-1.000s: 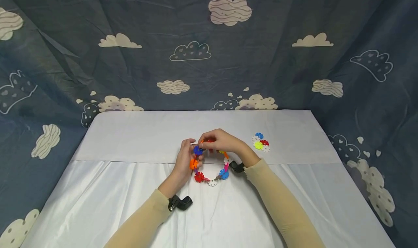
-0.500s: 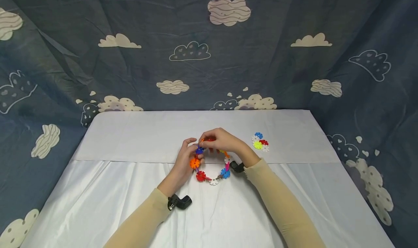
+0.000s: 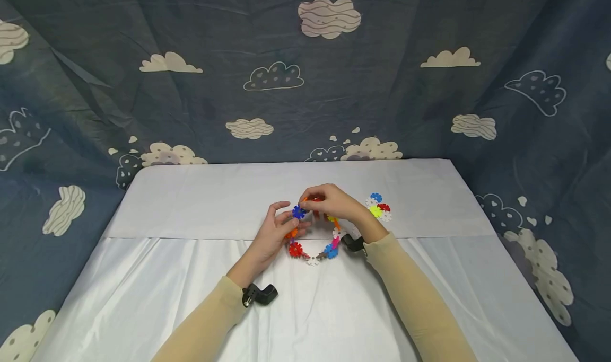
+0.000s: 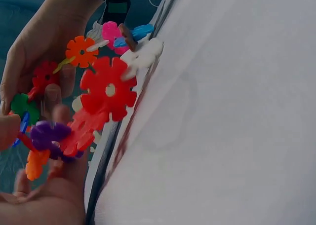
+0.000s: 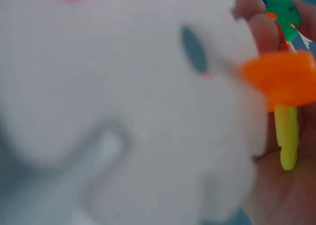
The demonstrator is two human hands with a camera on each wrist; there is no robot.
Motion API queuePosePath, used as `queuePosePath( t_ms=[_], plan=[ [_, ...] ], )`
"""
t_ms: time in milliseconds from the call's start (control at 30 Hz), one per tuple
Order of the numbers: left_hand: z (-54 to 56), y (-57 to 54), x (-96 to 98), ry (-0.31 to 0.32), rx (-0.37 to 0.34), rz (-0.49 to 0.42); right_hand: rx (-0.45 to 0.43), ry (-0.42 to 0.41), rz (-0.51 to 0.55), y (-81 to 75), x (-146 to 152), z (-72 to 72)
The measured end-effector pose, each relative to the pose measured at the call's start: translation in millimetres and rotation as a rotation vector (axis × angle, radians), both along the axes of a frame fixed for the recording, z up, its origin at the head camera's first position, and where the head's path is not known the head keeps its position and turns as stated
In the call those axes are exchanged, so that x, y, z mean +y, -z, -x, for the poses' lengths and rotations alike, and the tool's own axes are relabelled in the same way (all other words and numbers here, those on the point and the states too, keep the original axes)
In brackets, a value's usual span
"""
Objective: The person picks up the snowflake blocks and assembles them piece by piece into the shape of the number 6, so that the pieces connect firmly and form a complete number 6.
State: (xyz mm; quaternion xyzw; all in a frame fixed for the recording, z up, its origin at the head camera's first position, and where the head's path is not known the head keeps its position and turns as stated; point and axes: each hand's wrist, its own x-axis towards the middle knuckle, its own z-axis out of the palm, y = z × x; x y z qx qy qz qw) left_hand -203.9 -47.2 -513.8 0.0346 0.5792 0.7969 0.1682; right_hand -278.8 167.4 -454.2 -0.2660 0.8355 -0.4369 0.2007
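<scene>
A ring of linked, notched plastic discs (image 3: 296, 249) in red, orange, blue, white and other colours hangs between both hands. My left hand (image 3: 268, 239) holds its left side, thumb over an orange disc (image 3: 291, 234) and fingers behind. My right hand (image 3: 332, 201) pinches the far side of the ring beside a dark blue disc (image 3: 299, 212). In the left wrist view, a green disc (image 4: 24, 108) and a purple disc (image 4: 49, 136) lie among the fingers. A white disc (image 5: 138, 87) fills most of the right wrist view, blurred, in front of an orange disc (image 5: 281, 79).
A small group of loose discs (image 3: 376, 211), blue, white, yellow and red, lies on the white-covered table (image 3: 191, 203) to the right of the hands. A dark cloud-print curtain (image 3: 215, 33) stands behind the table. Each wrist carries a black camera (image 3: 260, 294).
The ring and right hand have shifted slightly right and away. The left index finger has lifted off the dark blue disc, and the left thumb now lies lower, over the orange disc.
</scene>
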Motion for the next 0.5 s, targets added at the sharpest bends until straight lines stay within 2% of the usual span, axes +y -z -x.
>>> queuePosePath(
  t_ms=[167, 500],
  plan=[
    [0.7, 1.0, 1.9, -0.046, -0.004, 0.056, 0.006, 0.052, 0.008, 0.3, 5.3, -2.3],
    [1.3, 0.9, 3.8, -0.094, -0.090, -0.079, -0.001, 0.125, 0.043, -6.3, 5.0, -6.7]
  ],
)
